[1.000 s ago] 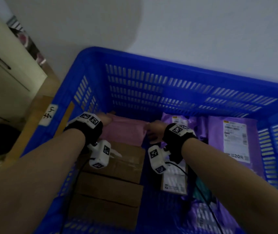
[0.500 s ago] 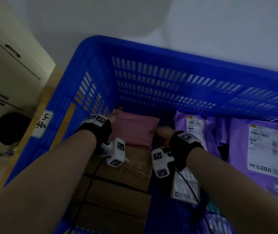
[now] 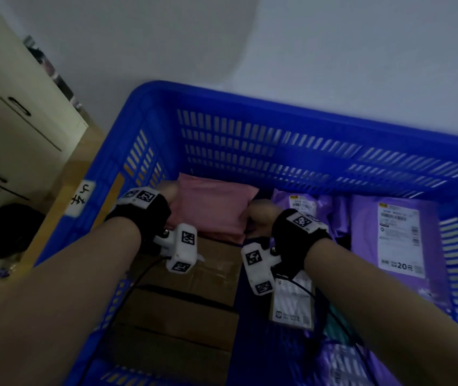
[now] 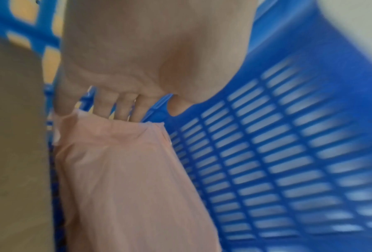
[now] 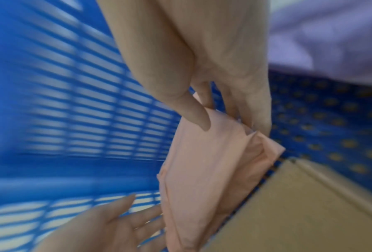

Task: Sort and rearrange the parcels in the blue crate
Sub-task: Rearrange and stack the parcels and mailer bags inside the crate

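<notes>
A soft pink parcel lies in the back left of the blue crate, its near edge over a cardboard box. My right hand pinches the parcel's right corner between thumb and fingers. At the other end my left hand has straight fingers tucked behind the parcel's edge, with its thumb apart from the parcel. The left palm is also visible in the right wrist view.
Stacked cardboard boxes fill the crate's left side. Purple mailers with white labels and a white-labelled packet lie on the right. A strip of crate floor shows between them. A cream cabinet stands outside, left.
Both hands stay at the ends of the pink parcel, which has barely shifted near the back wall. The head view has swung, so the crate sits differently in frame.
</notes>
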Demonstrator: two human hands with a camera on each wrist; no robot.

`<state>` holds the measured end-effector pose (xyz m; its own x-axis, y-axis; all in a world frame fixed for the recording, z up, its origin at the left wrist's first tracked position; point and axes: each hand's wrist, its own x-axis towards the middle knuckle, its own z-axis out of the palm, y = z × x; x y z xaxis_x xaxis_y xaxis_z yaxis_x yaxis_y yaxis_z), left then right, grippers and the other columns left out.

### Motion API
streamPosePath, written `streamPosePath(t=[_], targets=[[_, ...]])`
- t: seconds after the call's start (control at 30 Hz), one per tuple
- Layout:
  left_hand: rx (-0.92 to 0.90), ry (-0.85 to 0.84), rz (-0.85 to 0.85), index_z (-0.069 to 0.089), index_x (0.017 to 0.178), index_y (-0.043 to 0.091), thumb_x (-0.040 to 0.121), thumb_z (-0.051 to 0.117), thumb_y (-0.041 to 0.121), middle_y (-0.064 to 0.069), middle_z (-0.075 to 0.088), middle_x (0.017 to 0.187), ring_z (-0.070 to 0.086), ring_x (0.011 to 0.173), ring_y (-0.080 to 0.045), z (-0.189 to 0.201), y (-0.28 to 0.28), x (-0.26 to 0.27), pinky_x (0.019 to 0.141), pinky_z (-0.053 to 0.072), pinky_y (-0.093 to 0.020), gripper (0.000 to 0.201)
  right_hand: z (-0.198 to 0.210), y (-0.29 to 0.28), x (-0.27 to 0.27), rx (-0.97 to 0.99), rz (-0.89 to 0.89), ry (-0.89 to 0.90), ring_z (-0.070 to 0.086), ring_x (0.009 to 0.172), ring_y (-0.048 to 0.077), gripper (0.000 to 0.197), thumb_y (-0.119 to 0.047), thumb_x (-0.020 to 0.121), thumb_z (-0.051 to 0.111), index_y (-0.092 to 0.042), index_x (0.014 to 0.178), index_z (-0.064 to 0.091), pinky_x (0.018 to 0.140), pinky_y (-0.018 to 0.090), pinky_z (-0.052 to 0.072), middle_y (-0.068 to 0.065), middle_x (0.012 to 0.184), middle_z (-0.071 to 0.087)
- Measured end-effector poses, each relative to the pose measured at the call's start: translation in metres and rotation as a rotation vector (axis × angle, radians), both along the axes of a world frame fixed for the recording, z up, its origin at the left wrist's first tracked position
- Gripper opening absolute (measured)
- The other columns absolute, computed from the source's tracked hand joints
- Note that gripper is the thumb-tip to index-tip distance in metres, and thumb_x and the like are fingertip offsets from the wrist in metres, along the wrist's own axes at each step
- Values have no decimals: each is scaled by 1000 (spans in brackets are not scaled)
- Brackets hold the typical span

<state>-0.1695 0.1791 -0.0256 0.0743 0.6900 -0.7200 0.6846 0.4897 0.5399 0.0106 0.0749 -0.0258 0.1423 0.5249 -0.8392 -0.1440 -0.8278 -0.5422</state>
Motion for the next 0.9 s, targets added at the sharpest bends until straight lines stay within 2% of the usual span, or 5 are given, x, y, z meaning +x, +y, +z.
streamPosePath(t=[0.1,0.23,0.37,0.5,0.9], targets=[[83,-61,39,51,130,-2,99,36,24,-19,55,109,41,62,-15,15,-5,-8,57,31,-18,43,25,-7,1,52,34,-41,57,103,37,41,7,89,46,1,129,47,83,47,51,19,118,57],[104,-139,97,52,74,16,97,41,21,-6,52,77,46,64,-16,51,-21,-7,56,38,-21,27,61,-20,7,157,-14,-108,55,90,29,39,5,88,41,-6,122,54,69,37,51,14,106,55],[91,-343,91,58,116,12,99,34,39,-13,56,121,51,109,-24,96,-42,-5,81,38,-27,40,93,-40,16,372,-130,-230,49,61,20,43,14,87,34,-11,112,59,48,24,48,10,75,52],[124,-402,62,49,135,20,97,28,53,-11,50,138,42,130,-29,128,-54,-9,107,22,-46,55,112,-56,29,591,-102,-469,57,80,24,46,20,83,33,9,121,56,59,27,49,13,101,60],[334,-732,76,62,121,16,97,34,50,-6,60,109,57,94,-19,177,-80,-3,76,47,-31,50,162,-107,51,1019,-20,-896,58,66,-11,43,8,73,71,-1,115,66,70,3,45,4,92,66]])
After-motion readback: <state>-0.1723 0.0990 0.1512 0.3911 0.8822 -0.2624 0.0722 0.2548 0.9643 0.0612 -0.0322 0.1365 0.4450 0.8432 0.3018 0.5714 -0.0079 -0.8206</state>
